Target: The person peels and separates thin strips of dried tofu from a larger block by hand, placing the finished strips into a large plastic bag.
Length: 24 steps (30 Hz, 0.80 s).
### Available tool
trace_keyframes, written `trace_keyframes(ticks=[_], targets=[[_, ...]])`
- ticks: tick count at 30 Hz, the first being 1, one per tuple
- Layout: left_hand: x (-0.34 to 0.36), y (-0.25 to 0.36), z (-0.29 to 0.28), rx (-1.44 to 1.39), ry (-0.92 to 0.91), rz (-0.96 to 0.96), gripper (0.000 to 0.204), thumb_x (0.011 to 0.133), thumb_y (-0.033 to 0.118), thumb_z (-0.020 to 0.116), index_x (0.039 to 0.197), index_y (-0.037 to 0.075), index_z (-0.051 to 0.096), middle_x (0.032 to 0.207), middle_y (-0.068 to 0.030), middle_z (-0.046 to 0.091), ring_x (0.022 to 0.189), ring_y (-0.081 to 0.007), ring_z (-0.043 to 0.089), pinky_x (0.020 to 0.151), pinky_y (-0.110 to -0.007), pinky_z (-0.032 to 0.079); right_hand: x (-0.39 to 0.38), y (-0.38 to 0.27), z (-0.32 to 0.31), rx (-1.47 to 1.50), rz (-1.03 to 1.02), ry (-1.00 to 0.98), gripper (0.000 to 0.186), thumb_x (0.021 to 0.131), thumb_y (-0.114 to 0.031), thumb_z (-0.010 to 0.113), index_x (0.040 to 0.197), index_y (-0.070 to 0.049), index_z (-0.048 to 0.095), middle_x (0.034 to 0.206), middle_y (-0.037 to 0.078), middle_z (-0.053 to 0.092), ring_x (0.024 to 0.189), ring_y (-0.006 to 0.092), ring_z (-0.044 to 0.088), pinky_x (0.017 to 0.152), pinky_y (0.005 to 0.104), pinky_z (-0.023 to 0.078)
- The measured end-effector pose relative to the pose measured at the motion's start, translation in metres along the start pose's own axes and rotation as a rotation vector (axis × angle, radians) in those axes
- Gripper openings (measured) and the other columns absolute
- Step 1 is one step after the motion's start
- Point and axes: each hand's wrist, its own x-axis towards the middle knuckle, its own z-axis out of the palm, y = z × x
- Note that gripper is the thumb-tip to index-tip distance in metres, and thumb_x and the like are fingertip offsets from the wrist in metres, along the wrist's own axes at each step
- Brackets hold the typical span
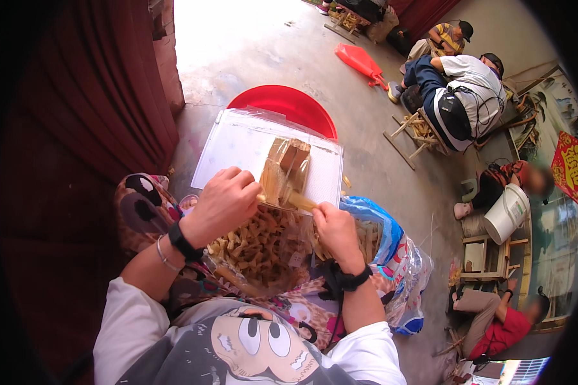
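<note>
White board (pixel 234 144): lying under both hands, with the far edge over a red basin (pixel 282 99).
Brown block in clear wrap (pixel 288 157): resting on the white board right of centre, reaching close to the near edge.
Pale strip (pixel 302 201): lying across the near end of the block, pointing toward the near right corner.
Right hand (pixel 337 234): pinching the outer end of the strip just off the near edge.
Left hand (pixel 228 192): closed at the fingertips on a pale bit (pixel 261 197) by the block's near left corner; cannot tell whether joined to the strip.
Folded pieces (pixel 257 247): heaped below the near edge, between the forearms.
Step in hand: apparently working the strip by both ends, perhaps bending or folding.
Next move: likely calls for keeping both pinches firm and bringing the ends together without tearing.
</note>
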Motion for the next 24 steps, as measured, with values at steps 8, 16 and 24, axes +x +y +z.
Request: trace_keyframes(ticks=[8, 16, 24], targets=[[-0.011, 0.011, -0.006, -0.19, 0.099, -0.01, 0.021, 0.075, 0.006, 0.059, 0.096, 0.007, 0.059, 0.101, -0.0075, 0.06, 0.083, -0.0251, 0.061, 0.068, -0.034, 0.052, -0.018, -0.014, -0.013, 1.0, 0.141, -0.786, 0.02, 0.092, -0.017, 0.056, 0.106, -0.004, 0.061, 0.085, 0.003, 0.067, 0.064, 0.0051, 0.059, 0.05, 0.0161, 0.042], [-0.039, 0.004, 0.013, -0.606, -0.987, 0.081, 0.016, 0.081, 0.019, 0.06, 0.079, 0.003, 0.062, 0.072, -0.0154, 0.062, 0.07, -0.0336, 0.061, 0.063, -0.039, 0.049, -0.044, -0.043, 0.008, 0.882, -0.122, -0.553, 0.035, 0.088, -0.004, 0.054, 0.123, -0.004, 0.052, 0.104, 0.009, 0.065, 0.083, 0.0175, 0.065, 0.067, 0.027, 0.052], [-0.016, 0.007, 0.002, -1.625, -0.551, -0.728, 0.022, 0.093, 0.014, 0.05, 0.109, 0.002, 0.057, 0.078, -0.0024, 0.063, 0.063, -0.0069, 0.056, 0.057, -0.02, 0.045, -0.033, -0.022, 0.007, 1.007, 0.341, -0.546, 0.028, 0.087, -0.016, 0.062, 0.111, -0.008, 0.051, 0.078, 0.003, 0.064, 0.058, 0.0067, 0.055, 0.049, 0.0221, 0.044]])
